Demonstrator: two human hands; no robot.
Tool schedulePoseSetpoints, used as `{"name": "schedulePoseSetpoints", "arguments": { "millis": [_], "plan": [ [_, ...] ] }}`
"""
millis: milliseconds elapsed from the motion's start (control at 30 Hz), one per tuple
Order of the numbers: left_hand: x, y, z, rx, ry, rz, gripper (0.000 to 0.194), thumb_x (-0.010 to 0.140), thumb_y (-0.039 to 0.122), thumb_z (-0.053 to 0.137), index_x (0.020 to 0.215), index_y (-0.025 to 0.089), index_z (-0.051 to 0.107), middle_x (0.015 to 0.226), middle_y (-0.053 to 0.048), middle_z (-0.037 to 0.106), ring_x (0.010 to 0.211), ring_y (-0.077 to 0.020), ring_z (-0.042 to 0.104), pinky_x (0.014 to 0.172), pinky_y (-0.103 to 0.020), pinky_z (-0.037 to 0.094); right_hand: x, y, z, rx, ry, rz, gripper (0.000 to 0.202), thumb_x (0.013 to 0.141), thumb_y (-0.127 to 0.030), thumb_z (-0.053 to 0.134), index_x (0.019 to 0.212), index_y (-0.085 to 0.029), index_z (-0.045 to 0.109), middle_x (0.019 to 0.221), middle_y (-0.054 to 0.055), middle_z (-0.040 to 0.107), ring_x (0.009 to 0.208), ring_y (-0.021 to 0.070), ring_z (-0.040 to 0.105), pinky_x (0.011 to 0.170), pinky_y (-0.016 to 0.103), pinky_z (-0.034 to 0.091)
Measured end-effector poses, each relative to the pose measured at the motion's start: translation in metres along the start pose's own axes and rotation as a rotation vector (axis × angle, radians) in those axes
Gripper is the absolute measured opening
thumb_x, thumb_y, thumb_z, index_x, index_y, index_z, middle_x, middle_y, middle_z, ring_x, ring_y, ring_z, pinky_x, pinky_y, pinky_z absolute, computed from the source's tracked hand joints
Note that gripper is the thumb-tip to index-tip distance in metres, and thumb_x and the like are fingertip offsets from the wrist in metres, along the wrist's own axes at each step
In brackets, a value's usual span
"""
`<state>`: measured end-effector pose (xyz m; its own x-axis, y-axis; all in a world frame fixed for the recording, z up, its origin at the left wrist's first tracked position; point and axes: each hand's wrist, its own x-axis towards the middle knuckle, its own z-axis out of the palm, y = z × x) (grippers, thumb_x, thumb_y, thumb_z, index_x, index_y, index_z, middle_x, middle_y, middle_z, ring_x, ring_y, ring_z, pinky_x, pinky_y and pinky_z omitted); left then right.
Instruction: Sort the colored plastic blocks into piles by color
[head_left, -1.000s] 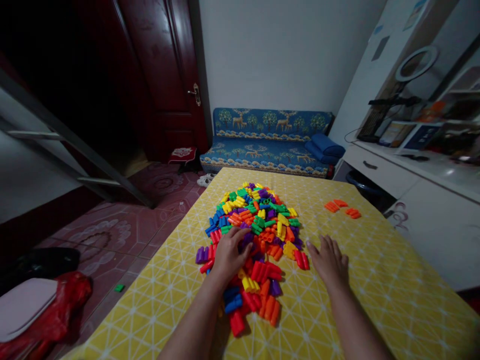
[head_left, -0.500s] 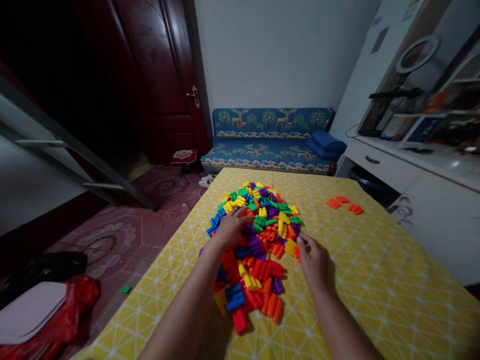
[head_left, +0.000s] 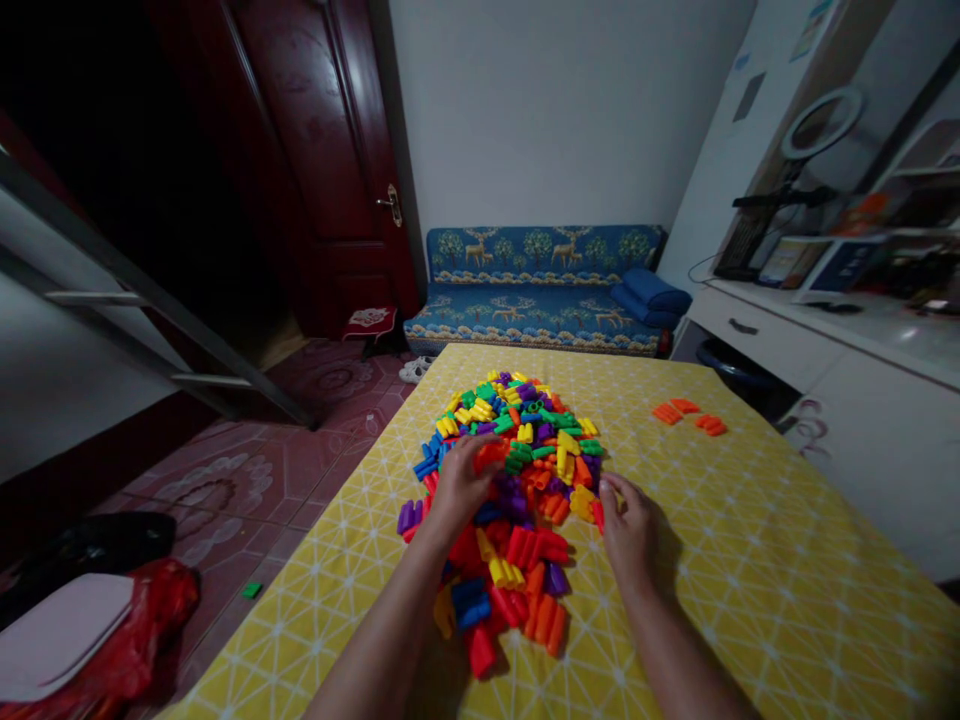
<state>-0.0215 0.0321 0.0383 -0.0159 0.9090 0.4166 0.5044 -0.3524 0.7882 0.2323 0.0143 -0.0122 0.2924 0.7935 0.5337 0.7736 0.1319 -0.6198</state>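
A heap of plastic building blocks (head_left: 517, 575) in red, orange, yellow, green, blue and purple spreads over the table. My left hand (head_left: 461, 485) is above the heap's left middle, its fingers closed on an orange block (head_left: 491, 455). At the heap's right edge, my right hand (head_left: 630, 525) has its fingers curled together close to a red block (head_left: 598, 515) and a yellow-orange block (head_left: 581, 502). Whatever its fingertips may hold is hidden.
Several orange blocks (head_left: 686, 412) lie apart at the table's right. The yellow patterned tablecloth (head_left: 720, 560) covers the table. Beyond stands a blue sofa (head_left: 525, 300); a white cabinet (head_left: 847, 400) is at the right. A green block (head_left: 252, 590) lies on the floor.
My left hand has closed on an orange block and lifted it slightly from the heap. My right hand stays nearly in place. The view has tilted a little.
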Motion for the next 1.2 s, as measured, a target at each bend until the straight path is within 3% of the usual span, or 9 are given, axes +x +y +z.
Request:
{"name": "schedulePoseSetpoints", "arguments": {
  "millis": [100, 200, 300, 433, 600, 733, 933, 1100, 1200],
  "plan": [
    [-0.017, 0.021, 0.010, -0.443, -0.018, -0.296, 0.045, 0.080, 0.044, 0.070, 0.118, 0.020, 0.066, 0.082, -0.003, 0.065, 0.065, -0.0141, 0.061, 0.058, -0.023, 0.047, -0.003, -0.009, 0.002, 0.278, 0.193, -0.230, 0.027, 0.095, -0.033, 0.049, 0.109, -0.017, 0.067, 0.111, 0.013, 0.068, 0.107, 0.0254, 0.062, 0.094, 0.044, 0.050],
    [-0.030, 0.032, 0.024, -0.663, -0.074, -0.454, 0.061, 0.075, 0.056, 0.072, 0.124, 0.021, 0.061, 0.086, -0.001, 0.062, 0.054, -0.0083, 0.054, 0.046, -0.018, 0.038, -0.009, -0.021, 0.000, 0.412, 0.106, -0.420, 0.031, 0.095, -0.027, 0.052, 0.124, -0.020, 0.059, 0.116, 0.012, 0.064, 0.109, 0.0242, 0.062, 0.094, 0.044, 0.052],
    [-0.035, 0.031, 0.032, -0.610, -0.039, -0.391, 0.058, 0.071, 0.054, 0.077, 0.116, 0.019, 0.066, 0.089, -0.003, 0.065, 0.064, -0.0116, 0.059, 0.055, -0.021, 0.047, -0.015, -0.029, -0.001, 0.429, -0.047, -0.520, 0.050, 0.093, -0.033, 0.058, 0.140, -0.022, 0.047, 0.126, 0.014, 0.059, 0.103, 0.0234, 0.064, 0.088, 0.041, 0.056],
    [-0.035, 0.025, 0.033, -0.501, -0.035, -0.252, 0.046, 0.070, 0.047, 0.080, 0.104, 0.016, 0.072, 0.096, -0.007, 0.073, 0.092, -0.0224, 0.066, 0.082, -0.030, 0.053, -0.021, -0.037, 0.002, 0.393, -0.133, -0.608, 0.069, 0.090, -0.039, 0.064, 0.151, -0.025, 0.033, 0.136, 0.014, 0.055, 0.124, 0.0286, 0.056, 0.098, 0.044, 0.054],
    [-0.037, 0.025, 0.031, -0.464, -0.167, -0.145, 0.040, 0.076, 0.043, 0.077, 0.105, 0.016, 0.075, 0.106, -0.009, 0.076, 0.101, -0.0262, 0.069, 0.092, -0.034, 0.052, -0.026, -0.049, 0.003, 0.433, -0.204, -0.654, 0.058, 0.092, -0.031, 0.062, 0.147, -0.029, 0.042, 0.138, 0.011, 0.054, 0.127, 0.0256, 0.055, 0.103, 0.044, 0.052],
    [-0.039, 0.026, 0.028, -0.402, -0.200, -0.055, 0.033, 0.083, 0.042, 0.071, 0.105, 0.018, 0.076, 0.104, -0.009, 0.077, 0.097, -0.0251, 0.070, 0.090, -0.033, 0.053, -0.028, -0.055, 0.001, 0.490, -0.178, -0.611, 0.037, 0.092, -0.021, 0.061, 0.128, -0.028, 0.060, 0.129, 0.010, 0.059, 0.121, 0.0230, 0.059, 0.099, 0.041, 0.055],
    [-0.040, 0.025, 0.027, -0.285, -0.172, -0.012, 0.026, 0.085, 0.035, 0.067, 0.103, 0.018, 0.076, 0.099, -0.009, 0.077, 0.092, -0.0225, 0.071, 0.084, -0.031, 0.053, -0.020, -0.046, -0.001, 0.500, 0.015, -0.455, 0.025, 0.093, -0.016, 0.055, 0.114, -0.024, 0.068, 0.109, 0.009, 0.068, 0.104, 0.0203, 0.065, 0.088, 0.038, 0.057],
    [-0.040, 0.020, 0.028, -0.293, -0.081, -0.098, 0.025, 0.084, 0.033, 0.067, 0.102, 0.018, 0.075, 0.103, -0.008, 0.076, 0.097, -0.0224, 0.070, 0.088, -0.030, 0.053, 0.014, 0.011, -0.009, 0.405, 0.253, -0.127, 0.025, 0.092, -0.030, 0.055, 0.108, -0.017, 0.069, 0.104, 0.012, 0.070, 0.090, 0.0207, 0.067, 0.074, 0.034, 0.057],
    [-0.040, 0.020, 0.027, -0.294, -0.079, -0.106, 0.026, 0.084, 0.034, 0.067, 0.102, 0.018, 0.075, 0.102, -0.007, 0.076, 0.097, -0.0225, 0.070, 0.089, -0.031, 0.053, 0.033, 0.055, -0.019, 0.190, 0.194, 0.012, 0.031, 0.089, -0.035, 0.051, 0.102, -0.018, 0.073, 0.103, 0.012, 0.071, 0.084, 0.0208, 0.067, 0.073, 0.034, 0.055]
  ]
}}
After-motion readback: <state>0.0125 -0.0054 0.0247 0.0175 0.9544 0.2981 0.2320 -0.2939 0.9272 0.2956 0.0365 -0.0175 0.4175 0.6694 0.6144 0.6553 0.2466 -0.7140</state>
